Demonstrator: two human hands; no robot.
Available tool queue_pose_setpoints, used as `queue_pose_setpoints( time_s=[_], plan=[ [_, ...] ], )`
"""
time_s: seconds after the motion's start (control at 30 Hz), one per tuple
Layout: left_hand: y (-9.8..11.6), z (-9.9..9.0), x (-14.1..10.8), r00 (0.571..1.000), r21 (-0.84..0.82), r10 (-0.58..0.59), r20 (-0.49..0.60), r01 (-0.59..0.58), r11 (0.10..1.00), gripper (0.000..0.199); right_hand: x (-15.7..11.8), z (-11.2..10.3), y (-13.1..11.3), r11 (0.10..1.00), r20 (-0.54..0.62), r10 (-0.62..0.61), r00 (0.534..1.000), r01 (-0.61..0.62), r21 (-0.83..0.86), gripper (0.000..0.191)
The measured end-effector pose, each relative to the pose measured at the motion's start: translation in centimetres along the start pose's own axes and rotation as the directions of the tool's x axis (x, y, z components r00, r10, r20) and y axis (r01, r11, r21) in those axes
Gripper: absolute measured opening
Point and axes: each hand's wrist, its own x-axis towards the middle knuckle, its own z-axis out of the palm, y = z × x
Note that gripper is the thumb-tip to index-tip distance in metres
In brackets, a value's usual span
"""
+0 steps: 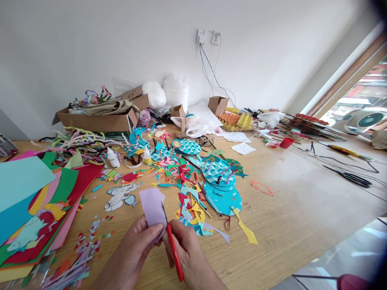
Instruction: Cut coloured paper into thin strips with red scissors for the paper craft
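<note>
My left hand pinches a piece of lilac paper near its lower end, thumb on top. In my right hand is a pair of scissors with red handles, its dark blades at the right side of the paper. Part of the fingers of my right hand is hidden behind the handle. Just beyond the paper lie grey-white fish cutouts. Right of it is a heap of coloured paper scraps, with round blue woven-paper pieces behind.
Coloured paper sheets are stacked at the left, with small snippets beside them. Two glue bottles stand mid-table. A cardboard box and pipe cleaners are at the back left. Pliers and a red cup lie right.
</note>
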Motion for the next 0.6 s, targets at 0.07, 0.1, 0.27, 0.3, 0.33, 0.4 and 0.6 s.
queue_pose_setpoints(
  time_s=[0.07, 0.1, 0.27, 0.3, 0.33, 0.4, 0.6],
  plan=[
    [0.0, -0.1, -0.1, 1.0, 0.002, -0.003, 0.028, 0.003, 1.0, 0.007, 0.0, 0.0, 0.0, 1.0, -0.005, -0.007, 1.0, 0.007, -0.002, 0.035],
    [-0.1, -0.1, -0.1, 0.999, 0.006, -0.003, 0.037, 0.002, 1.0, 0.007, -0.1, 0.1, 0.1, 1.0, -0.007, -0.013, 1.0, 0.013, -0.005, 0.035],
    [0.1, -0.4, -0.3, 0.999, 0.041, -0.011, 0.031, 0.01, 0.999, 0.012, -0.2, 0.3, 0.8, 0.998, -0.022, -0.057, 0.998, 0.056, -0.041, 0.034],
    [0.3, -0.5, -0.3, 1.0, 0.039, -0.008, 0.028, 0.007, 0.999, 0.015, -0.2, 0.3, 0.9, 0.997, -0.023, -0.058, 0.998, 0.057, -0.045, 0.034],
    [0.5, -0.6, -0.2, 1.0, 0.035, 0.0, 0.025, -0.001, 0.999, 0.018, -0.2, 0.4, 1.0, 0.997, -0.022, -0.057, 0.998, 0.056, -0.046, 0.034],
    [1.0, -0.8, 0.2, 0.999, 0.03, 0.033, 0.008, -0.033, 0.999, 0.022, -0.2, 0.5, 1.0, 0.998, -0.016, -0.052, 0.999, 0.051, -0.042, 0.034],
    [1.4, -1.1, 1.3, 0.989, 0.018, 0.089, -0.117, -0.087, 0.996, 0.014, -0.1, 0.4, 1.0, 0.999, 0.007, -0.037, 0.999, 0.037, -0.022, 0.035]
  ],
)
